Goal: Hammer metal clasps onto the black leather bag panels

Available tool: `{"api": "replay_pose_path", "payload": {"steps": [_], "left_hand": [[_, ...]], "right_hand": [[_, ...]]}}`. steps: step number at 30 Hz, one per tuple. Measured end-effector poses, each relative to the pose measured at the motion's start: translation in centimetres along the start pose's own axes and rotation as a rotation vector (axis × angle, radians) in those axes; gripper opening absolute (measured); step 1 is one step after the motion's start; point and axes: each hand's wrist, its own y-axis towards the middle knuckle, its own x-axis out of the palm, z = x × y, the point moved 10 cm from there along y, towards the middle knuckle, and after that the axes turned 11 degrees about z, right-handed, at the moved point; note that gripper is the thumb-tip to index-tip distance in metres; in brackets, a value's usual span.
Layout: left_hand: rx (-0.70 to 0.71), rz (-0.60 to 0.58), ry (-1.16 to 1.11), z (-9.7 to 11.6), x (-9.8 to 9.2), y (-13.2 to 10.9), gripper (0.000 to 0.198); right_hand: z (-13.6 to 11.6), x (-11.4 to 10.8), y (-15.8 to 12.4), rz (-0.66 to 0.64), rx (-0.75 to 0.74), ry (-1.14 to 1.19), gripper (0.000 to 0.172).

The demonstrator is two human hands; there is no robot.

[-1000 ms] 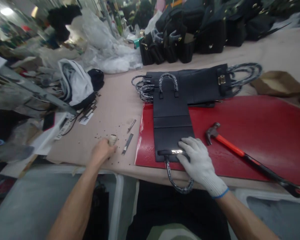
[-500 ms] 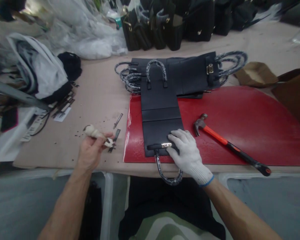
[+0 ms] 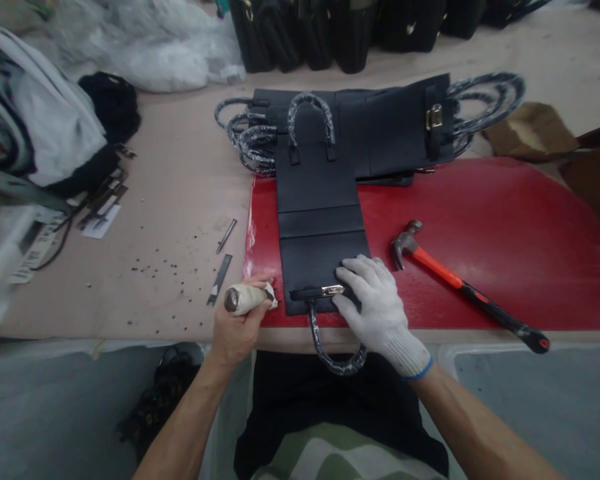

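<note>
My bare left hand (image 3: 236, 335) is closed around a hand tool wrapped in pale tape (image 3: 246, 299), its dark butt end toward me. The tool's working tip is hidden by the fingers. Just to its right lies a black leather bag panel (image 3: 319, 223) with creases across it. A dark strap with a gold-coloured metal clasp (image 3: 333, 290) crosses the panel's near end. My gloved right hand (image 3: 373, 307) rests flat on that end, fingers spread, thumb close to the clasp. A plastic-wrapped handle (image 3: 341, 368) hangs over the table edge.
A claw hammer (image 3: 445, 277) lies on the red mat (image 3: 505, 233). Two small metal tools, a rod (image 3: 227, 236) and a flat blade (image 3: 220, 279), are left of the mat among dark specks. More bag panels (image 3: 395, 130) are stacked behind; black bags (image 3: 350, 33) stand at the back.
My left hand has moved right with the wrapped tool, from the bare table to the mat beside the panel. The right hand stays on the panel. The view has tipped slightly down.
</note>
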Motion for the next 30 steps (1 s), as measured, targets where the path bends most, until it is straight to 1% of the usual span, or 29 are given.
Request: {"api": "replay_pose_path", "payload": {"steps": [2,5,8,11,16,21,30], "left_hand": [[-0.015,0.030,-0.026,-0.1,-0.2,-0.4,0.021],[0.024,0.039,-0.141,0.6,0.5,-0.8,0.017],[0.089,-0.014,-0.233,1.5,2.0,-1.0,0.016],[0.117,-0.048,-0.248,1.5,3.0,-1.2,0.018],[0.127,-0.052,-0.238,1.1,3.2,-1.2,0.018],[0.105,-0.062,-0.249,1.0,3.4,-1.3,0.019],[0.103,-0.094,-0.246,0.9,3.7,-1.2,0.018]], "right_hand": [[0.0,0.0,0.0,-0.004,0.001,-0.006,0.035],[-0.1,0.0,0.0,-0.004,-0.003,-0.009,0.035],[-0.2,-0.2,0.0,0.011,-0.008,-0.001,0.035],[-0.3,-0.3,0.1,0.023,-0.017,0.007,0.034],[-0.3,-0.4,0.1,0.024,-0.023,0.009,0.033],[-0.4,-0.4,0.2,0.030,-0.023,0.012,0.033],[-0.4,-0.5,0.1,0.035,-0.021,0.010,0.033]]}}
